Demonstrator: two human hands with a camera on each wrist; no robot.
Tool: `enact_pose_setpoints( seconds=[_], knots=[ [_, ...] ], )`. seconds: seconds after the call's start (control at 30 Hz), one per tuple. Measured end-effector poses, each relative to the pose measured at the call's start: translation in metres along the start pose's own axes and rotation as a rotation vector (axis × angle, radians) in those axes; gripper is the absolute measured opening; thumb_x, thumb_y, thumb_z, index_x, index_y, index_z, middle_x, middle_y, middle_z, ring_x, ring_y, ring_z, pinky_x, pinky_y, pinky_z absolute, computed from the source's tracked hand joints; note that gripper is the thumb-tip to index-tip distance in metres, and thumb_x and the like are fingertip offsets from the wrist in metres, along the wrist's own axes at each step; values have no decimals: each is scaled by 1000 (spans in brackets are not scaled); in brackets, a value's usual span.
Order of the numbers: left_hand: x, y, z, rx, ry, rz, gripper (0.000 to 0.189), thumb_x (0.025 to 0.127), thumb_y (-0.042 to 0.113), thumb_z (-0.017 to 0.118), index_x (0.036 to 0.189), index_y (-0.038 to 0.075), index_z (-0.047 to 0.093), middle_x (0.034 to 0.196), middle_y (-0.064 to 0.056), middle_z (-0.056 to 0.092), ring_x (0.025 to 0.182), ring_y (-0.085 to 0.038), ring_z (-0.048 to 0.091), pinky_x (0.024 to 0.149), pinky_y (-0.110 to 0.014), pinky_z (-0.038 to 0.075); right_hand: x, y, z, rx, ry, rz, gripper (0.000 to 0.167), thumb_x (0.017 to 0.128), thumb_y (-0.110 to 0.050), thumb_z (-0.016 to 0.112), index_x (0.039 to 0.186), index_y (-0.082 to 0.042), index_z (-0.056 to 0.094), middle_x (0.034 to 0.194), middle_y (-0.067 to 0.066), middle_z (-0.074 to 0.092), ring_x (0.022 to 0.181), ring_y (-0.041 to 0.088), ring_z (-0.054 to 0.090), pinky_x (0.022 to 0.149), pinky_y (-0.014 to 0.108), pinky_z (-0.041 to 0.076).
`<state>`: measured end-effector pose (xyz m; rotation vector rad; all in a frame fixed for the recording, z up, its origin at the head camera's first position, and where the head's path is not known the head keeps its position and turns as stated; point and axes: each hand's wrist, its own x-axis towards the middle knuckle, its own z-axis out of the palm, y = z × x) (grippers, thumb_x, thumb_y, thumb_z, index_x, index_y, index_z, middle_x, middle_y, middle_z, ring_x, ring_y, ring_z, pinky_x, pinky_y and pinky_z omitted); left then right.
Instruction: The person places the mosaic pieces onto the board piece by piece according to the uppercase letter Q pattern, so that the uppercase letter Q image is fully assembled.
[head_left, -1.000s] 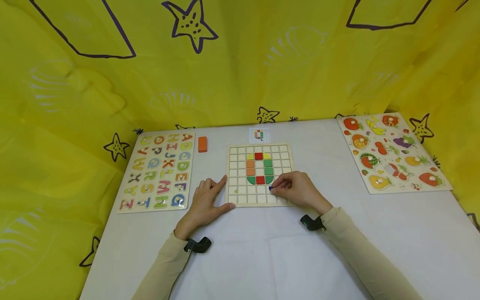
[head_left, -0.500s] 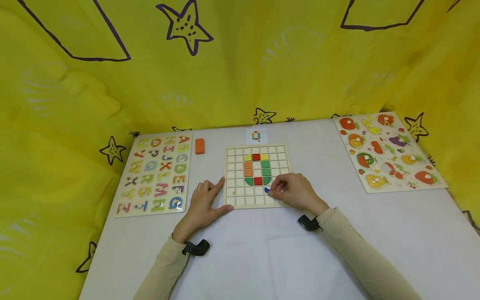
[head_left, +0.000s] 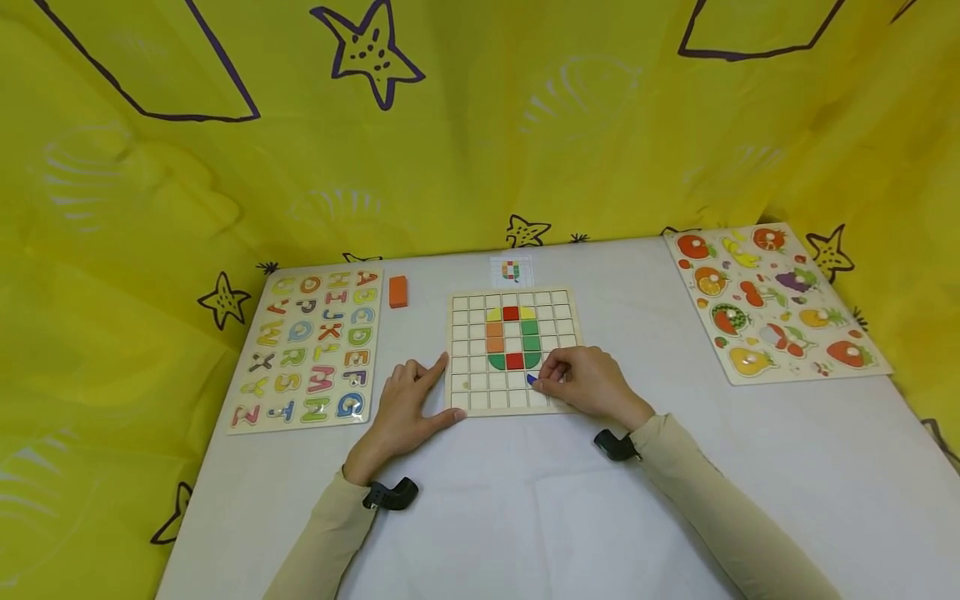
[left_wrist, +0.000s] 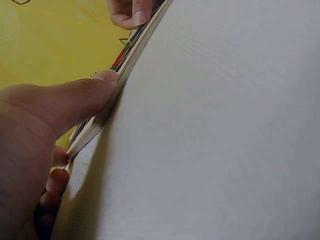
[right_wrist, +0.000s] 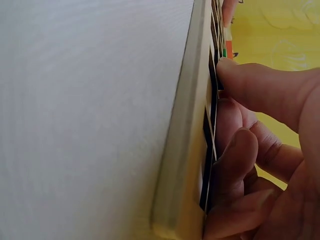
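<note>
A square wooden grid board (head_left: 459,329) lies in front of me in the head view. Red, yellow, orange and green pieces in it form a ring. My right hand (head_left: 592,379) pinches a small blue piece (head_left: 532,379) between thumb and fingers, just below the ring's lower right corner. In the right wrist view its thumb (right_wrist: 260,87) is low over the board; whether the piece touches the grid I cannot tell. My left hand (head_left: 408,408) is at the board's near left corner, thumb (left_wrist: 85,97) on the front edge, index finger on the left edge.
Behind the grid board lies a small picture card (head_left: 511,271) with a similar coloured ring. An orange block (head_left: 398,292) is at the back left, beside an alphabet puzzle board (head_left: 300,427). A fruit puzzle board (head_left: 791,375) lies on the right. A yellow curtain (head_left: 465,150) hangs behind the table.
The blue piece has shifted slightly left over the grid, and more of it shows beyond the right fingertips. My left hand keeps its place at the board's corner. The head view has turned a little.
</note>
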<state>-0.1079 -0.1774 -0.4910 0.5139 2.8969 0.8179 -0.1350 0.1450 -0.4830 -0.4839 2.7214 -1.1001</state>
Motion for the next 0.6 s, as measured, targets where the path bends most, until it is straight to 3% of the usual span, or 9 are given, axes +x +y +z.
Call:
enact_pose_setpoints(
  seconds=[0.6],
  knots=[
    [-2,-8,6,12,27,23,93,85,45,86,161,11,45,108,-11,53,95,-23,40,86,-38,31,3,4,-1,53,-76,7,16,92,-28,84,89,-15,75,80,-4,68,71,11,59,69,27,46]
  ],
)
